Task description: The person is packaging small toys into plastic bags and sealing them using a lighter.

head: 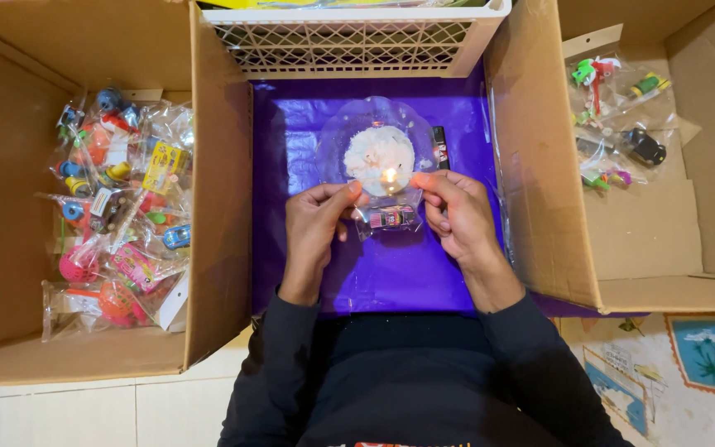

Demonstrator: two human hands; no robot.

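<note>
A home packing spot on the floor: pale floor tiles (84,414) at 7 o'clock, a picture mat (688,372) at 5, cardboard boxes (10,207) of bagged toys (117,207) at 9 and 3.

White lattice basket (349,37): far side cut off by the top edge; contents above it unreadable. Left cardboard box (10,207): outer wall runs past the left edge. Right cardboard box (664,240): cut off at right. Bagged toys (117,207) in the left box: overlapped and glare-covered, single pieces hard to tell. Small clear bag (391,217) between the fingers (349,192): upper edge lost in flame glare. Dark object (439,146) beside the glass dish (374,141): too small to identify.
</note>
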